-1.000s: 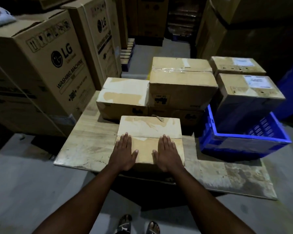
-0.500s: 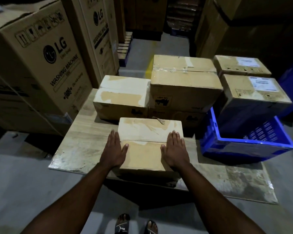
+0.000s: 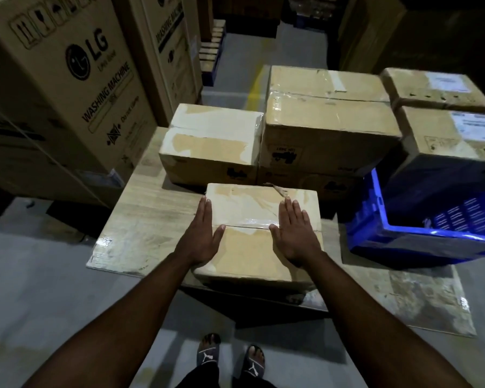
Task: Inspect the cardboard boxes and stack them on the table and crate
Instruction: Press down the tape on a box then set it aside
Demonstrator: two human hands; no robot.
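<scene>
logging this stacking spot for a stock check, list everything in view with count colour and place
small brown cardboard box: 1, brown, table's near edge, under both hands
white-patched cardboard box: 1, brown and white, behind it, left
taped brown cardboard boxes: at least 3, brown, stacked mid table
white-labelled cardboard boxes: 2, brown, right, above the crate
blue plastic crate: 1, blue, table's right side
pale wooden table: 1, pale wood, centre
tall LG washing machine cartons: 2, brown, left
dark sandals: 2, dark, bottom, on the feet
hands: 2, left hand and right hand flat on the small box
</scene>
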